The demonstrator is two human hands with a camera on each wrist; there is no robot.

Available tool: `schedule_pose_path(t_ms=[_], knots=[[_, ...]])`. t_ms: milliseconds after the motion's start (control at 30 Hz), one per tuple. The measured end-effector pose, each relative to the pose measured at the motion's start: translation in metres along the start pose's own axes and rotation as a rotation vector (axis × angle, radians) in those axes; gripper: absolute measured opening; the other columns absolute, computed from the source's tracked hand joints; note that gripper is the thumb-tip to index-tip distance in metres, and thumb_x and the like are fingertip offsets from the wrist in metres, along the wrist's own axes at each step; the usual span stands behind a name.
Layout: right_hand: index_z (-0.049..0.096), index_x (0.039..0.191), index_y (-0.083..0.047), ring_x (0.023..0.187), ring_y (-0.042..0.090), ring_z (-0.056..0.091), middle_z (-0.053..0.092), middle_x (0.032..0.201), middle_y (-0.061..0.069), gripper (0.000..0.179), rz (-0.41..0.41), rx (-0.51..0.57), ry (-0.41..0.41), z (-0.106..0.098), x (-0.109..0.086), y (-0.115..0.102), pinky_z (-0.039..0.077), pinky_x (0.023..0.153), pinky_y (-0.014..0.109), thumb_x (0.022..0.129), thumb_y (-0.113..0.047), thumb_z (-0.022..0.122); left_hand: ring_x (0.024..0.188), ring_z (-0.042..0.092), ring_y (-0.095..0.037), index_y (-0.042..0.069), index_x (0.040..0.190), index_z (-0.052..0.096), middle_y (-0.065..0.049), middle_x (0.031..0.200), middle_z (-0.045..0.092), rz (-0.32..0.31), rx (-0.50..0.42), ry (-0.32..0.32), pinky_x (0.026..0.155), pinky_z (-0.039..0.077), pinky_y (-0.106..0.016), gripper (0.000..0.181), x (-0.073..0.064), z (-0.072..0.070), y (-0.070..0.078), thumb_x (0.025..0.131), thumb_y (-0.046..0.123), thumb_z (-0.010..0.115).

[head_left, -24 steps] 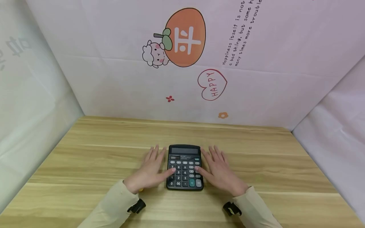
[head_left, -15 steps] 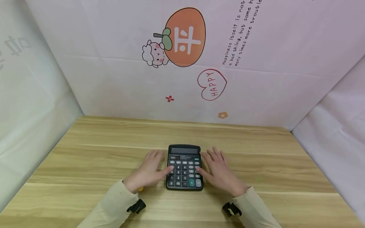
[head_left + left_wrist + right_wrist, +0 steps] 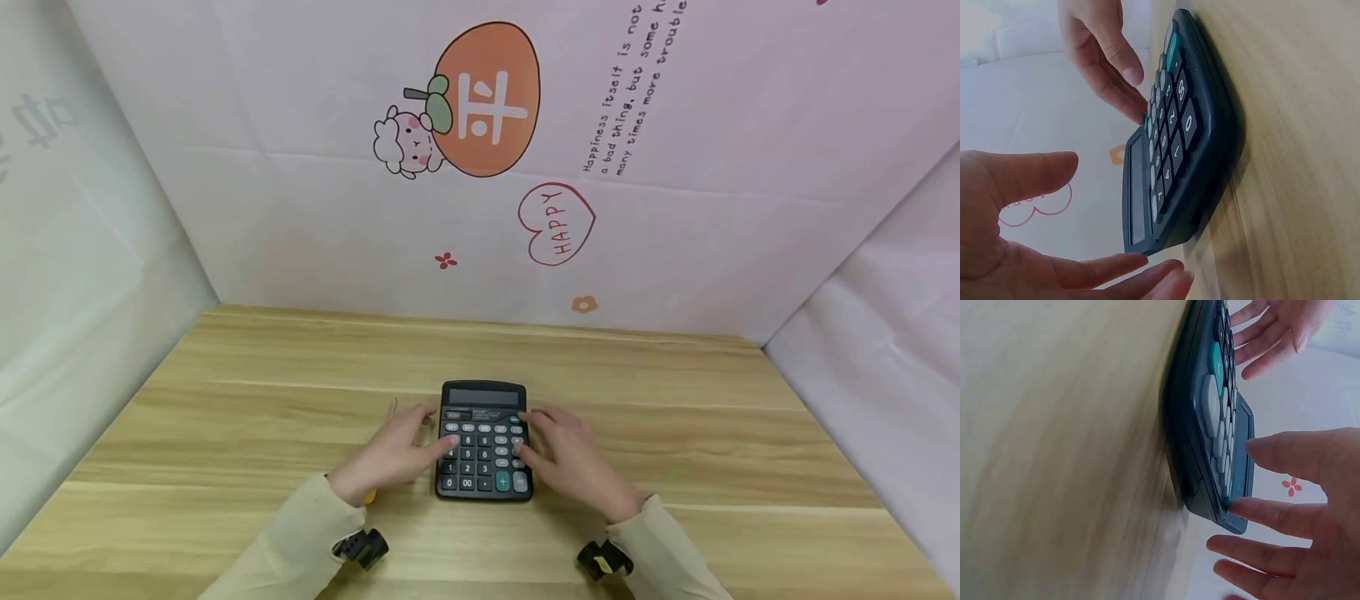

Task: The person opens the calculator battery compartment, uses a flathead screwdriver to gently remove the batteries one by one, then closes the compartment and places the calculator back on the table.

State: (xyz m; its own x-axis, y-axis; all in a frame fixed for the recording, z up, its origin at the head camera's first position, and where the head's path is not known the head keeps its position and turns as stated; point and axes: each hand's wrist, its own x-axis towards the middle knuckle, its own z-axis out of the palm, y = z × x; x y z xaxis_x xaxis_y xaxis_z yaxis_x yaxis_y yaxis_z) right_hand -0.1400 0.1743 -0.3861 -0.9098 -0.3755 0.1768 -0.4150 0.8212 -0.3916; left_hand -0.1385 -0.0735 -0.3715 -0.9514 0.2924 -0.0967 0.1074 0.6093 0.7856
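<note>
White fabric walls (image 3: 300,225) close in the space at the back and sides, the back one printed with an orange round fruit (image 3: 487,98), a red heart outline reading HAPPY (image 3: 557,223) and small flowers, and below it lies a pale wood-grain worktop (image 3: 675,417). In the middle of the near half of that worktop sits a black rectangular plastic calculator (image 3: 483,440), lying face up with its screen end away from the person and its teal plus key at the near right; it lies in the same place as in the earlier pictures. The left hand (image 3: 390,454) is at its left side and the right hand (image 3: 577,467) at its right, each with the thumb reaching in over the keys. Both hands are released, fingers loosely bent and grasping nothing; whether any fingertip actually touches the case is hard to tell. Earlier the fingers stretched forward on both sides; now they have drawn back and bent down, the right index reaching the calculator's upper right edge. A thin pale tip (image 3: 393,407) now shows beyond the left hand, while a small yellow thing (image 3: 370,497) remains mostly hidden at that wrist. Beige sleeves (image 3: 300,533) cover both forearms, each with a black wrist device (image 3: 362,548).
</note>
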Motion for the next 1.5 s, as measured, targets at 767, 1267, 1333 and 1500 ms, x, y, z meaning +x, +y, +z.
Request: schedule_pose_path(t_ms=[767,1267,1333,1500], knots=[[0.055,0.130,0.002,0.072,0.011,0.054,0.061,0.098,0.009,0.049,0.068,0.149,-0.043,0.006,0.004,-0.007,0.044,0.060,0.021,0.086,-0.014,0.070,0.081,0.059,-0.019,-0.010,0.133,0.042,-0.013,0.096,0.063,-0.018,-0.063,-0.010,0.075,0.050,-0.037,0.055,0.015,0.010,-0.004,0.087,0.009,0.067],[0.055,0.131,-0.001,0.079,0.015,0.060,0.067,0.100,0.011,0.050,0.214,0.295,-0.082,0.000,0.005,-0.014,0.048,0.059,0.025,0.084,-0.012,0.071,0.057,0.061,-0.018,-0.013,0.125,0.044,-0.014,0.082,0.060,-0.072,-0.144,-0.057,0.048,0.053,-0.031,0.043,0.023,0.016,-0.004,0.086,-0.004,0.062],[0.056,0.130,-0.001,0.077,0.014,0.060,0.068,0.098,0.011,0.051,0.238,0.292,-0.078,-0.001,0.006,-0.016,0.047,0.058,0.026,0.083,-0.011,0.072,0.057,0.061,-0.018,-0.012,0.125,0.045,-0.014,0.083,0.060,-0.081,-0.139,-0.053,0.048,0.052,-0.031,0.044,0.023,0.016,-0.003,0.086,-0.004,0.062],[0.057,0.130,-0.002,0.075,0.013,0.060,0.069,0.098,0.011,0.054,0.291,0.277,-0.081,0.000,0.008,-0.019,0.046,0.056,0.027,0.080,-0.012,0.076,0.059,0.061,-0.018,-0.014,0.128,0.043,-0.016,0.089,0.060,-0.098,-0.157,-0.044,0.049,0.053,-0.031,0.048,0.022,0.017,-0.002,0.085,-0.005,0.063]])
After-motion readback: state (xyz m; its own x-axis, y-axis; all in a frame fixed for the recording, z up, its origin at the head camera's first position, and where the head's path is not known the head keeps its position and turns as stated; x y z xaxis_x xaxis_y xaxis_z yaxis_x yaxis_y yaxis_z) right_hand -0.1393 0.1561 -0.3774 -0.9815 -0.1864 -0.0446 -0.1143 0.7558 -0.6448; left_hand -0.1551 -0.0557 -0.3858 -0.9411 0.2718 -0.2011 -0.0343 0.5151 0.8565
